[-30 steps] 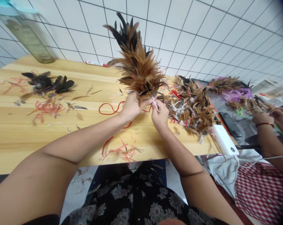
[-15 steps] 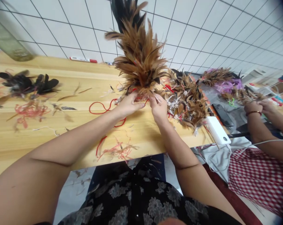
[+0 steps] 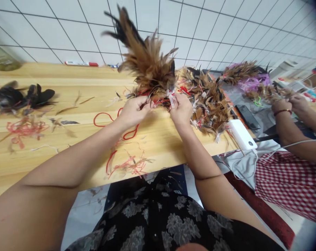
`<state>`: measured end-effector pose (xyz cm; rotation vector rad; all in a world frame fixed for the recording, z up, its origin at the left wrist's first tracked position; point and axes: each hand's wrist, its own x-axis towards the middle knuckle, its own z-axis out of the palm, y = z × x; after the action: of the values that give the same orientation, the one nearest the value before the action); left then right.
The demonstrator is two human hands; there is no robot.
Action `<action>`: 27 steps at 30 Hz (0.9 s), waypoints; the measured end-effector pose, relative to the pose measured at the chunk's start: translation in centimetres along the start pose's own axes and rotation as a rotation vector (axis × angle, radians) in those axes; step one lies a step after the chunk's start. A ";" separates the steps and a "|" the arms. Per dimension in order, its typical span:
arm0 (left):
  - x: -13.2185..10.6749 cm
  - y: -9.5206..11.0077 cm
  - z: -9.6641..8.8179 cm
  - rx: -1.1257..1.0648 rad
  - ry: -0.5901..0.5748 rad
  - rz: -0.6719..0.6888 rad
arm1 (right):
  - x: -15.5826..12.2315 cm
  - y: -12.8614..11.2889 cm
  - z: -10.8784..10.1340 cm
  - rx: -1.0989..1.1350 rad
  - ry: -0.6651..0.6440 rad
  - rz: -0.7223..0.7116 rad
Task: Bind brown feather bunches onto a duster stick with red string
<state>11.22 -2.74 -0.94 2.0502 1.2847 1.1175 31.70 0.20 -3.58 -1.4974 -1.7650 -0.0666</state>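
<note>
Both bare arms (image 3: 95, 153) forward and inward, left hand (image 3: 135, 109) and right hand (image 3: 182, 108) near each other, fingers curled.

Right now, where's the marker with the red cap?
In the head view, the marker lies left of centre at the back of the table, by the tiled wall and left of the tall feather bunch.

I count: worker's bare hands (image 3: 182, 107), two; co-worker's hands (image 3: 282, 105), two; held brown-and-black feather bundle (image 3: 153, 68), one; white marker with red cap (image 3: 81, 63), one; translucent pale-green bottle (image 3: 3, 60), one; flat black phone (image 3: 247, 116), one; white oblong plastic device (image 3: 241, 134), one. Brown feather heap (image 3: 211, 99): bunches overlap, uncountable.
</note>
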 end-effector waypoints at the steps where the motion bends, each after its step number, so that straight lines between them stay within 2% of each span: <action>1: 0.0 0.0 -0.1 0.046 0.015 0.035 | -0.1 -0.2 -0.3 -0.093 -0.016 -0.006; 5: 0.1 0.4 -1.1 0.248 0.057 0.278 | 0.0 -0.1 -1.0 -0.301 -0.055 -0.100; 9: 0.9 0.8 -3.4 0.478 0.185 0.588 | 0.6 0.6 -1.7 -0.355 -0.108 -0.240; 12: 1.6 0.9 -5.6 0.590 0.244 0.652 | 0.8 0.2 -2.1 -0.352 -0.203 -0.348; 16: 2.0 0.0 -8.5 0.574 0.257 0.567 | 0.6 -0.7 -2.4 -0.294 -0.266 -0.476; 21: 1.9 -0.7 -11.6 0.451 0.283 0.259 | 0.5 -0.6 -2.5 -0.188 -0.250 -0.546; 24: 1.7 -0.3 -12.2 0.265 0.316 0.078 | 0.1 -0.8 -2.5 -0.096 -0.287 -0.595; 27: 1.6 -0.5 -12.2 0.085 0.300 -0.024 | -0.4 -1.4 -2.6 -0.001 -0.350 -0.640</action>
<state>1.15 -1.46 6.11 1.9742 1.5174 1.4222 31.85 -1.85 -1.45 -0.9260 -2.4717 -0.1345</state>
